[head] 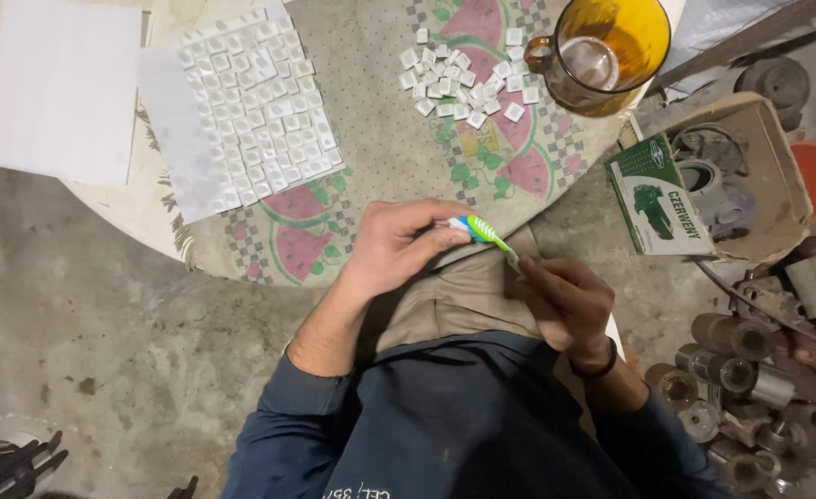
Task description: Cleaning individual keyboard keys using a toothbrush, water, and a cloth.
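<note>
A green, white and blue toothbrush (483,232) is held over my lap between both hands. My left hand (394,245) pinches its head end, possibly with a small piece under the fingers, which I cannot make out. My right hand (567,300) grips the handle end. Just beyond my hands is a round table (380,157) with a watermelon-pattern cloth. On it lie a loose pile of small white square tiles (463,79) and a sheet (251,111) covered with several rows of the same tiles.
An amber glass mug (606,51) stands at the table's far right edge. A white sheet (61,88) lies at the far left. A cardboard box (731,176) of parts with a green carton (655,199), and metal cylinders (731,370), crowd the floor at right.
</note>
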